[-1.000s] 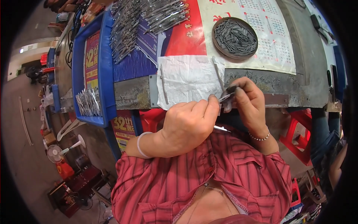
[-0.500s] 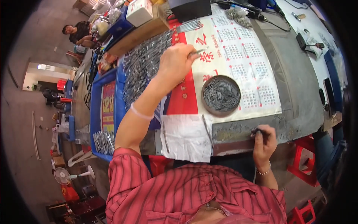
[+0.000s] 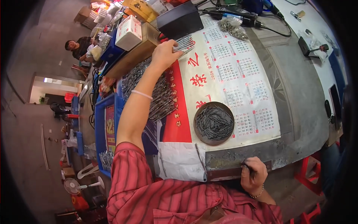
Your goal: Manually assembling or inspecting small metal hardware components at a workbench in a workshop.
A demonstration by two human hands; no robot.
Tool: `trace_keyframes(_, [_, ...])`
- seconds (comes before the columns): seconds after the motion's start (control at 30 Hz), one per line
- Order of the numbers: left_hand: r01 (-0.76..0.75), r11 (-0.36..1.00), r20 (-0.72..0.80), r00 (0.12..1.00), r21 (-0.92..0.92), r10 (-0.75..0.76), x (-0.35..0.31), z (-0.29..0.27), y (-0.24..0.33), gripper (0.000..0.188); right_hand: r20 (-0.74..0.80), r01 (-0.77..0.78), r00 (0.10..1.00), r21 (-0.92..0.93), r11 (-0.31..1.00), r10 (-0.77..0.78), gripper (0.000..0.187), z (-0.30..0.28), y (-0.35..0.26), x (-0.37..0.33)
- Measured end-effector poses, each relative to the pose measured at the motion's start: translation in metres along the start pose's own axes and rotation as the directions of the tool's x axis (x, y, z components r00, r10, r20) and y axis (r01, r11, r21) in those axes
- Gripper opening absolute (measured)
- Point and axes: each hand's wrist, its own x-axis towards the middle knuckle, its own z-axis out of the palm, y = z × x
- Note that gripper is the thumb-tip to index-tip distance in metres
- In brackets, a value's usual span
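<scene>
My left hand (image 3: 166,56) is stretched to the far side of the calendar sheet, fingers pinched on a thin metal rod at the edge of a row of similar slim rods (image 3: 184,43). Beside that forearm lies a big heap of thin metal rods (image 3: 162,97). My right hand (image 3: 254,173) is curled closed at the near table edge around a small dark object (image 3: 245,164), its kind mostly hidden by the fingers. Between the hands stands a round bowl (image 3: 195,128) full of short dark grey metal pins (image 3: 214,122).
A white cloth (image 3: 181,158) with two thin rods hangs at the table's near edge. Left are a blue tray (image 3: 100,123) and a cardboard box (image 3: 149,35). A black box (image 3: 179,20) and cabled tools (image 3: 242,18) stand at the back. Another person (image 3: 78,48) sits far left.
My left hand has moved farther away with its thin rod, up to the row of rods. The right hand stays closed at the table edge. The view has shifted, so the table appears lower.
</scene>
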Motion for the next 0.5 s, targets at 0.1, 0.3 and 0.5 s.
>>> trace_keyframes(0.1, [0.049,0.991,0.054,0.998,-0.126,-0.043,-0.014,-0.012,0.002,0.040,0.007,0.019,1.000,0.004,1.000,-0.019,0.018,0.001,0.001,0.003])
trace_keyframes(0.3, [-0.120,0.983,0.025,0.992,-0.136,0.125,-0.024,0.006,0.001,0.026,0.029,0.057,0.998,-0.041,0.998,-0.056,0.019,0.003,0.000,0.008])
trace_keyframes(0.5, [-0.146,0.989,-0.053,0.988,0.016,0.146,-0.020,0.026,-0.002,0.026,0.021,0.061,0.998,-0.065,0.996,-0.060,0.020,0.005,-0.002,0.007])
